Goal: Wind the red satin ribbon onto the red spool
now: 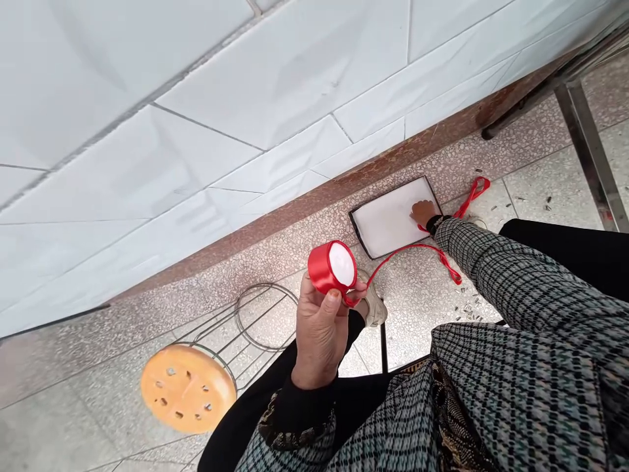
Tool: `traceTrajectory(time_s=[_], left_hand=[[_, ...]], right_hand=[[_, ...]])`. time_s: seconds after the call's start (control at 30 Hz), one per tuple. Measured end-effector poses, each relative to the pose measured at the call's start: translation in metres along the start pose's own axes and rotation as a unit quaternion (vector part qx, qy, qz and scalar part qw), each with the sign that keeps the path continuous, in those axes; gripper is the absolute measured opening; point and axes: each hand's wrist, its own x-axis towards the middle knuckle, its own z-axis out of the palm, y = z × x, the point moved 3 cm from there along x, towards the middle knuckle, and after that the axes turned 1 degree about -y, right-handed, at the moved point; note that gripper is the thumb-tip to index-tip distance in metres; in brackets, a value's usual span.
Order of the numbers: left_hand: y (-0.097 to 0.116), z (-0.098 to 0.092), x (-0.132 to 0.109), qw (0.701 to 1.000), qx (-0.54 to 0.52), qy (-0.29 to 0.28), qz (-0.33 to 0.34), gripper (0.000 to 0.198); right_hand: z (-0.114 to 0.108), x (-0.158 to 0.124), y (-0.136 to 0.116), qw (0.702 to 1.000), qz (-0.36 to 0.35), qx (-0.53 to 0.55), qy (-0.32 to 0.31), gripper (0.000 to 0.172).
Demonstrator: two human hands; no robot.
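My left hand (322, 321) is closed around a roll of shiny red ribbon (319, 269), its white core facing up and to the right. From the roll, a loose strand of red ribbon (400, 250) runs right, toward my right forearm, and ends in a hanging loop. My right hand (423, 213) is a fist over the right end of a shallow white tray-like box (386, 219) with dark edges. A bit of red shows at the underside of that fist, and a second ribbon loop (476, 193) sticks out beyond the wrist. The fingertips of the right hand are hidden.
A wire-frame stool (189, 387) with a round orange seat lies on its side at lower left. White wall tiles (295, 78) rise above a brown skirting. A metal table leg (587, 144) stands at right. Small dark scraps (469, 305) litter the speckled floor.
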Motion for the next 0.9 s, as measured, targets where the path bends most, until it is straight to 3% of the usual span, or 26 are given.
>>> traceTrajectory(time_s=[0.2,0.4,0.57,0.73,0.9], left_hand=[[-0.004,-0.009,-0.001,1.000,0.005,0.012,-0.009,0.045],[-0.004,-0.012,-0.003,0.999,0.000,0.031,-0.009,0.049],[-0.008,-0.007,-0.007,1.000,0.007,0.008,-0.013,0.043],[-0.011,-0.003,-0.004,1.000,0.009,-0.006,-0.014,0.046],[-0.013,-0.001,0.001,0.999,0.018,-0.019,-0.019,0.047]], right_hand=[[0.027,0.005,-0.021,0.999,0.029,-0.033,0.008,0.045],[0.039,0.005,-0.022,0.998,-0.017,-0.057,-0.001,0.047],[0.043,0.008,-0.025,0.998,-0.045,-0.054,-0.001,0.050],[0.039,0.011,-0.024,0.999,-0.052,-0.008,0.004,0.052],[0.013,0.015,-0.001,0.998,-0.001,0.067,0.019,0.049]])
